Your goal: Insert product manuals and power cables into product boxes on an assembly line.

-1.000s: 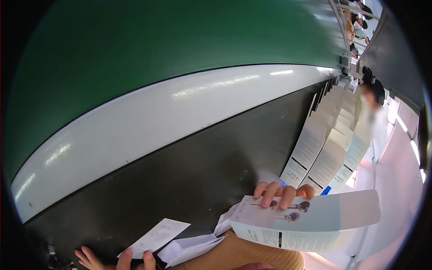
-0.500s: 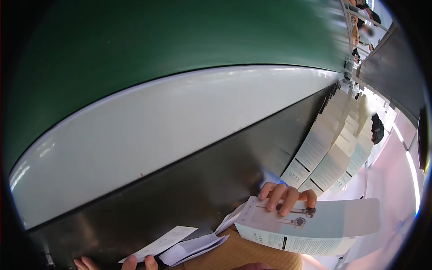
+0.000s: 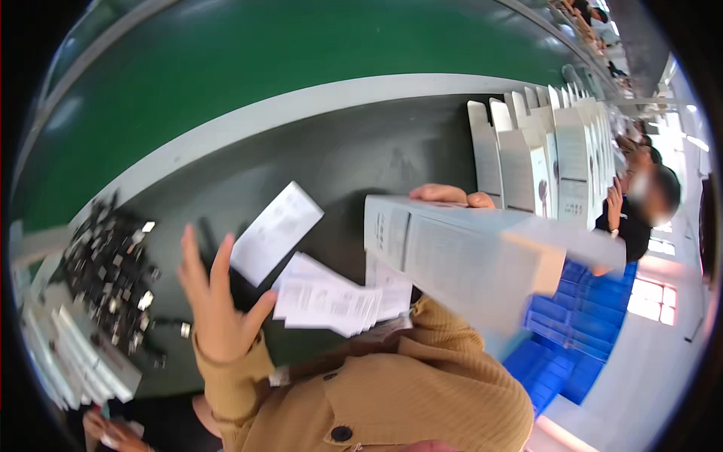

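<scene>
My right hand (image 3: 450, 196) grips the far upper edge of a pale printed carton (image 3: 444, 245), its fingertips showing over the top. The carton is tilted and slightly blurred, with an end flap sticking out to the right. My left hand (image 3: 218, 301) is open, fingers spread, with nothing in it. Its thumb is beside a fanned stack of white printed leaflets (image 3: 324, 297) in front of my body; I cannot tell whether they touch. A single leaflet (image 3: 277, 233) lies on the dark tabletop (image 3: 354, 158) just past that hand.
At left lies a heap of small black cabled parts (image 3: 113, 271), with flat cartons (image 3: 83, 354) nearer. Upright open cartons (image 3: 542, 151) line the right. Beyond are blue bins (image 3: 572, 316) and a person in black (image 3: 629, 226). Another person's hand (image 3: 113, 433) shows at lower left.
The view has swung, now showing more of the table. My left hand has risen from the lower edge and spread its fingers. The carton in my right hand has turned and tilted.
</scene>
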Demonstrator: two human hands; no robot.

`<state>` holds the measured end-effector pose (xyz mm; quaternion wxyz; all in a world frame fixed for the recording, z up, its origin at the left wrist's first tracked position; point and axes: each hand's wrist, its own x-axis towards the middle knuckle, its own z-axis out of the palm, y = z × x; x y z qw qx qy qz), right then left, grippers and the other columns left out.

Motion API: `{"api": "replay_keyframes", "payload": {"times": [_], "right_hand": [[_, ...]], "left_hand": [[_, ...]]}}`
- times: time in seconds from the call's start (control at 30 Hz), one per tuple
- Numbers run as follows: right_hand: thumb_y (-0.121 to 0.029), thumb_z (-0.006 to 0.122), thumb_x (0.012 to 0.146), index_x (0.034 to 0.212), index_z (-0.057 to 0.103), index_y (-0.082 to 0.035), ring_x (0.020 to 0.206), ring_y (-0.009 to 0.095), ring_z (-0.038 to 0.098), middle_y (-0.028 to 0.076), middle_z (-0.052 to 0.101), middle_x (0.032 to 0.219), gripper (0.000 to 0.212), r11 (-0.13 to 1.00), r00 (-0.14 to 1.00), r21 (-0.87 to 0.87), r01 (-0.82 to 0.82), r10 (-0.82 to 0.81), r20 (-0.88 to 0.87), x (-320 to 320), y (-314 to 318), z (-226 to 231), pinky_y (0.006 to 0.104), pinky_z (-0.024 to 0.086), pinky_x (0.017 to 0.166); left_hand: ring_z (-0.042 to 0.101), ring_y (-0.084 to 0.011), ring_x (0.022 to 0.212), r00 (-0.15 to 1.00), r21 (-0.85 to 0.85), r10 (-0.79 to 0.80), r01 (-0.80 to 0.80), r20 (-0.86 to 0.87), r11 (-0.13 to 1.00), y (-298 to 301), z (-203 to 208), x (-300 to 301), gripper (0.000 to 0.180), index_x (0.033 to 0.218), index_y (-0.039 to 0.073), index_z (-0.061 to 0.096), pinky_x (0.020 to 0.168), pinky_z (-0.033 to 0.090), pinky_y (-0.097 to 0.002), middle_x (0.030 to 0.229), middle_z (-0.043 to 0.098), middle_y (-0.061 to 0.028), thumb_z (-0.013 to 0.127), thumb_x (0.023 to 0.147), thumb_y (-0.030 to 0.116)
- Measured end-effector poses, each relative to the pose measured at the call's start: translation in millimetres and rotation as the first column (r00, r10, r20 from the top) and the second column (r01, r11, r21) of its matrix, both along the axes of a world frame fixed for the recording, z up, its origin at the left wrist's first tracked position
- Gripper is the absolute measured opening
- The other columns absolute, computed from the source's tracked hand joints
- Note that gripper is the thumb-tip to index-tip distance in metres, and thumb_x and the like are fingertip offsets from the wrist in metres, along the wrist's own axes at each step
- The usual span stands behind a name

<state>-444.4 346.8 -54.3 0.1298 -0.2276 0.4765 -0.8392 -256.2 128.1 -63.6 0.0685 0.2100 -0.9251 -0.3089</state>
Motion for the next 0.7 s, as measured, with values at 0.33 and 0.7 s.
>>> {"api": "replay_keyframes", "payload": {"times": [0.33, 0.7], "right_hand": [[-0.021, 0.063, 0.089, 0.127, 0.036, -0.009, 0.112, 0.042, 0.052, 0.034, 0.052, 0.118, 0.048, 0.942, 0.642, 0.256, -0.216, 0.335, -0.69, 49.4, 27.9, 28.2, 0.0464, 0.044, 0.09], [-0.033, 0.074, 0.076, 0.136, 0.04, -0.002, 0.124, 0.038, 0.041, 0.019, 0.043, 0.137, 0.076, 0.62, 0.353, 0.719, -0.314, 0.779, -0.518, 113.8, 11.4, 77.7, 0.0439, 0.034, 0.102]], "left_hand": [[0.015, -0.0475, 0.139, 0.913, -0.085, -0.097, 0.069, -0.396, 0.994, 54.6, 47.3, 45.7, 0.111, 0.145, 0.008, 0.029, 0.106, 0.017, -0.0634, 0.152, 0.014, -0.0268, 0.084, 0.058, 0.05], [0.049, -0.0285, 0.122, 0.838, 0.387, 0.121, 0.113, -0.532, 0.915, 122.2, -2.8, 131.2, 0.075, 0.132, 0.005, 0.048, 0.101, 0.04, -0.039, 0.133, 0.05, -0.0146, 0.083, 0.069, 0.027]]}}
